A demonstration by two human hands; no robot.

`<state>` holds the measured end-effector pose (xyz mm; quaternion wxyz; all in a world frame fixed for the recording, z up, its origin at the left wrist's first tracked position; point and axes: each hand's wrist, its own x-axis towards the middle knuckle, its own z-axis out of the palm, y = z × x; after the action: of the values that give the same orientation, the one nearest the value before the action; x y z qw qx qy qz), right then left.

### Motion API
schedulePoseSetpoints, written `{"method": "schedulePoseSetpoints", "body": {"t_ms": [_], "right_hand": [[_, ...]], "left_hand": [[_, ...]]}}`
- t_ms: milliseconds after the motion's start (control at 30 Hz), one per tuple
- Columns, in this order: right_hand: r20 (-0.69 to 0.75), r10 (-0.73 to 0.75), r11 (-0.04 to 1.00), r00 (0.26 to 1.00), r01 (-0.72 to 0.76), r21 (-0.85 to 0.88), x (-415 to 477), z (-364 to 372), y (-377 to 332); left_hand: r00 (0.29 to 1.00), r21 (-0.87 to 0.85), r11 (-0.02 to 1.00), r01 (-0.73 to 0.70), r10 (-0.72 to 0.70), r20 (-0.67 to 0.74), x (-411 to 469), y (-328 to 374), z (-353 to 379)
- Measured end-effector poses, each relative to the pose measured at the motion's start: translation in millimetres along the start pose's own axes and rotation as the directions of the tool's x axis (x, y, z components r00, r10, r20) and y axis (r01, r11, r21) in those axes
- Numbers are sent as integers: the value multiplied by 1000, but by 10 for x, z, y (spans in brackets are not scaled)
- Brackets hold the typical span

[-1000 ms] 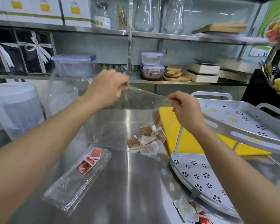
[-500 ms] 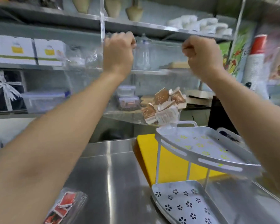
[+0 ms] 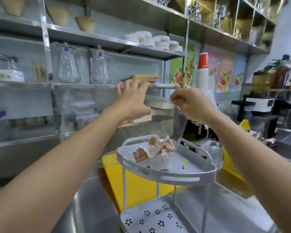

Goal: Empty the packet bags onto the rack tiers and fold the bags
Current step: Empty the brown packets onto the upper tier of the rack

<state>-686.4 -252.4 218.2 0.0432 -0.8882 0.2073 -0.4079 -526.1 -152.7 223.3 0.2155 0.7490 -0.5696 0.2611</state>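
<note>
Right hand (image 3: 190, 105) raised over the rack (image 3: 175, 187), thumb and fingers pinching the top of a clear bag (image 3: 181, 125). Bag hangs straight down, its lower end reaching the far right corner of the top tier (image 3: 166, 175). Left hand (image 3: 133, 98) up at the same height, just left of the right one, fingers spread and released, grasping nothing visible. Brown and white packets (image 3: 153, 148) lie heaped on the top tier, toward its far side, just beside the bag's end. Lower tier (image 3: 151, 216) shows only its flower-shaped holes. Rack stands on the steel table (image 3: 84, 207), a yellow board (image 3: 114, 179) behind it. Stack of paper cups (image 3: 202, 73) far right of the hands.
</note>
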Motion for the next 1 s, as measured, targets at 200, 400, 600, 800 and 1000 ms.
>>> {"method": "schedulePoseSetpoints", "body": {"t_ms": [200, 400, 600, 800, 1000], "right_hand": [[-110, 99, 977, 989, -76, 197, -83, 48, -39], [-66, 353, 730, 933, -230, 644, -206, 247, 185], [-56, 352, 793, 934, -266, 548, -395, 491, 329], [-85, 473, 688, 877, -307, 658, -423, 467, 355], [-120, 545, 706, 830, -377, 600, -390, 514, 410]], "left_hand": [[978, -94, 974, -208, 210, 14, 205, 289, 40], [983, -271, 956, -115, 69, -172, 391, 244, 42], [980, -291, 951, -105, 49, -193, 536, 336, -186], [983, -475, 862, -178, 136, -122, 504, 359, -101], [979, -425, 882, -202, 196, -59, 391, 337, 15]]}}
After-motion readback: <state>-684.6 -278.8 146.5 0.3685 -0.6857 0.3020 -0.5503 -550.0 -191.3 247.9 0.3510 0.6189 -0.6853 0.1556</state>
